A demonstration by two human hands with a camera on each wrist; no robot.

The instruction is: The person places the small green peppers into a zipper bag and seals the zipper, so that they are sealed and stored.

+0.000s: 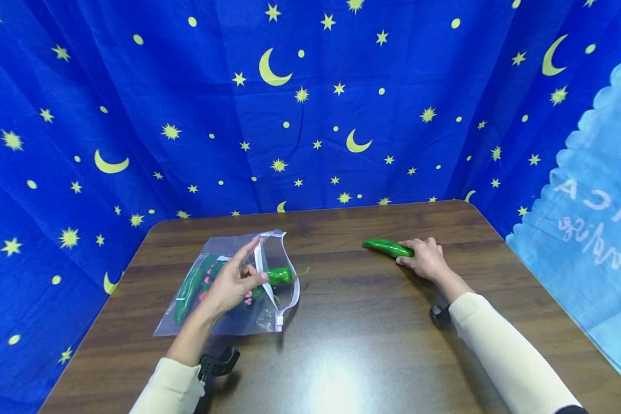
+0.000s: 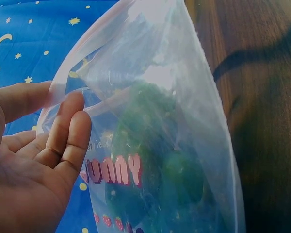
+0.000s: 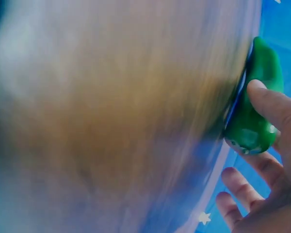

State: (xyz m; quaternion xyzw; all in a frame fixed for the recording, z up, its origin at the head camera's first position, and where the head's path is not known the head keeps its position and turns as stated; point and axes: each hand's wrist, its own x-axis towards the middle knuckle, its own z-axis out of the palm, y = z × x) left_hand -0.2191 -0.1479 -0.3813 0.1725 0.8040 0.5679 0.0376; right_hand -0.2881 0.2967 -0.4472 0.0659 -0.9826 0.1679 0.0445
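Note:
A clear zip-top plastic bag (image 1: 219,326) with pink print lies on the left of the table, its mouth facing right and spread apart. My left hand (image 1: 231,286) holds the bag's rim, thumb and forefinger set wide along it; in the left wrist view, the left hand (image 2: 43,145) has its fingers against the plastic. Inside are several green vegetables, among them a green pepper (image 1: 279,276) with its thin stem poking out at the mouth. On the right, my right hand (image 1: 425,257) grips one end of a long green chili pepper (image 1: 385,247), thumb across it (image 3: 262,116).
The brown wooden table (image 1: 341,322) reaches back to a blue star-and-moon curtain (image 1: 315,115). A light blue cloth (image 1: 590,230) hangs at the right. Black wrist straps (image 1: 219,363) sit at both cuffs.

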